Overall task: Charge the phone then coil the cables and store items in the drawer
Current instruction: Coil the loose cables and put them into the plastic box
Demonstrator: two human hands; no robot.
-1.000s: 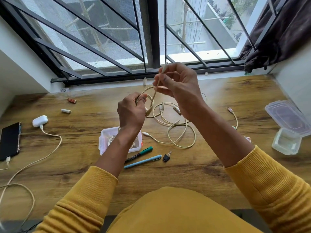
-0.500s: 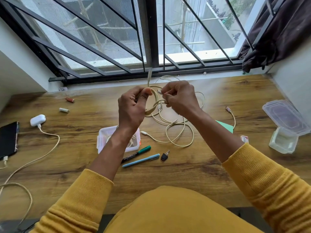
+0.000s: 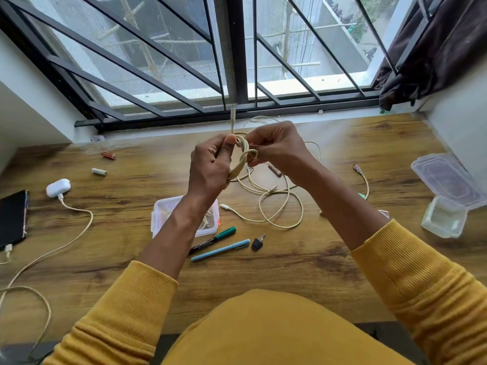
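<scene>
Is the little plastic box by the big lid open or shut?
Open. The small clear box has no lid on it, and a loose lid lies flat on the desk just behind it.

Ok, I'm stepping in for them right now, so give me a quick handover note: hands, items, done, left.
Left hand grips the cream cable coil; right hand pinches a loop of it.
Done: phone lies at the far left with a cable plugged in.
Left: finish this coil, coil the loose cables on the desk, then store the pens, key, batteries and containers. No drawer is in view.
</scene>
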